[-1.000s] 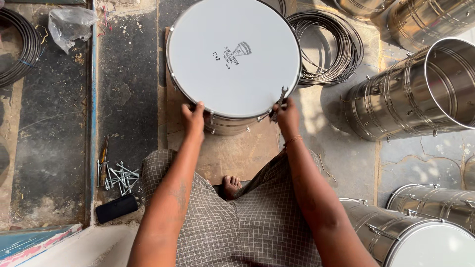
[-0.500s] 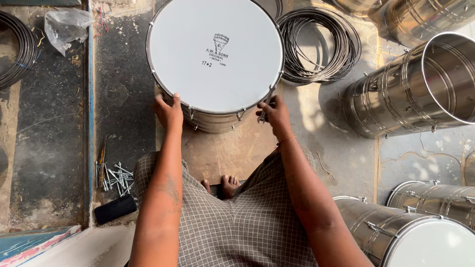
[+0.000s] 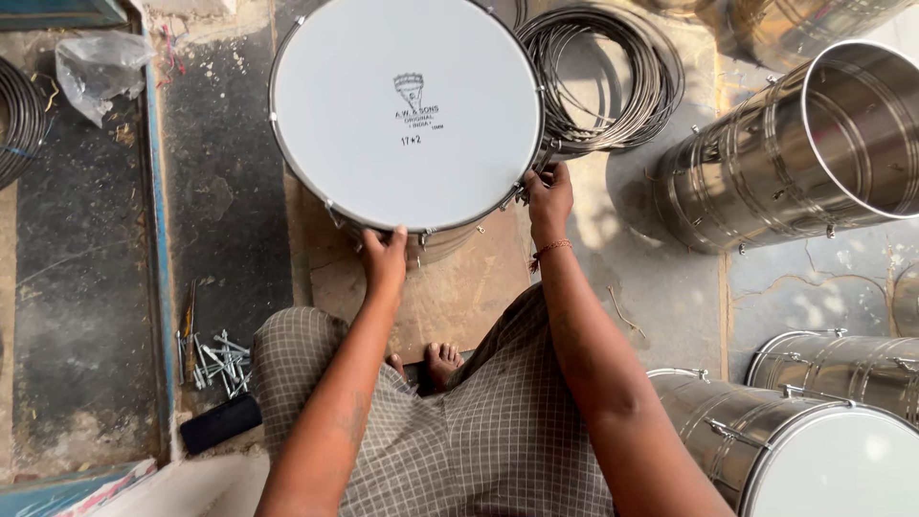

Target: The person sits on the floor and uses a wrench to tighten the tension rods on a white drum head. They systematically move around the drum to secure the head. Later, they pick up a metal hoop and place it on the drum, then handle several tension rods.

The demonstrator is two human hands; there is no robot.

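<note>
Drum (image 3: 407,110) stands on the floor (image 3: 661,287) in front of the seated person, white head up, steel shell mostly hidden below it.

Left hand (image 3: 385,260): on the near rim, fingers curled together over the hoop edge. Right hand (image 3: 549,196): on the right rim, fingers closed around something small at the hoop; what it is, cannot tell.

Handling, as judged: shell is sheet steel, stiff, likely moderate in weight and awkward for its width. The polished metal looks slippery. The head is a thin taut skin, the fragile part; it dents or tears under point pressure. Best hold is the hoop or the lugs at opposite sides, two hands, not the skin.

Surface: rough cracked concrete, dusty, uneven in patches; a dark mat (image 3: 81,287) lies left with a blue strip (image 3: 158,239) along its edge.

Room: crowded. Wire hoops (image 3: 613,81) lie coiled just behind the drum. An open shell (image 3: 795,153) lies on its side to the right; two finished drums (image 3: 814,421) lie at lower right. Loose bolts (image 3: 215,362) and a black block (image 3: 220,423) are near the left knee. A plastic bag (image 3: 96,72) sits at upper left.
</note>
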